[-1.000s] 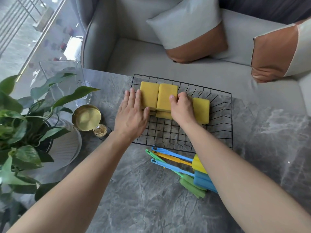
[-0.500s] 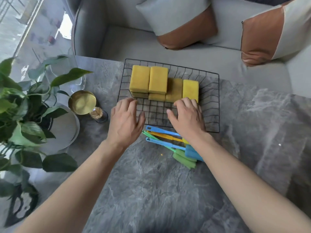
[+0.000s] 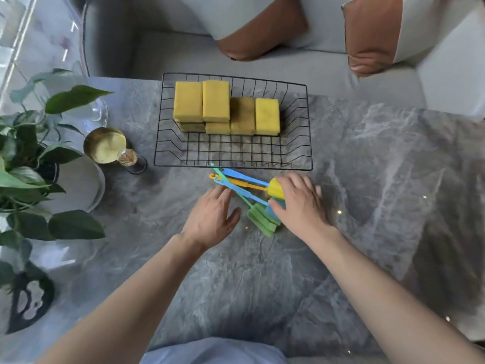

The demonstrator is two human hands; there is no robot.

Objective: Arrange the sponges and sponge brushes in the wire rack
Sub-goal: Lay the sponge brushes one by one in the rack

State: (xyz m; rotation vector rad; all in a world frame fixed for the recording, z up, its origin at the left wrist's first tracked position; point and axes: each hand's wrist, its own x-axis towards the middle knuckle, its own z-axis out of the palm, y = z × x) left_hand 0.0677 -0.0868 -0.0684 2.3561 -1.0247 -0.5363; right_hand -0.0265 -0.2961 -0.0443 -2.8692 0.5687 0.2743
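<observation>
A black wire rack (image 3: pixel 311 132) sits on the grey marble table. Several yellow sponges (image 3: pixel 215 101) lie side by side in its far half, some stacked. Just in front of the rack lies a bundle of sponge brushes (image 3: pixel 244 183) with blue, yellow and green handles and foam heads. My right hand (image 3: pixel 299 203) rests over the foam heads at the bundle's right end, fingers curled on them. My left hand (image 3: pixel 212 216) hovers open at the left of the bundle, fingertips near the handles.
A potted plant (image 3: pixel 31 164) in a white ribbed pot stands at the left. A gold bowl (image 3: pixel 105 145) and a small toothpick jar (image 3: pixel 131 160) sit left of the rack. A grey sofa with cushions (image 3: pixel 262 30) lies beyond the table.
Both hands have left the sponges in the rack and drawn back to the sponge brushes. The right hand has settled onto the foam heads.
</observation>
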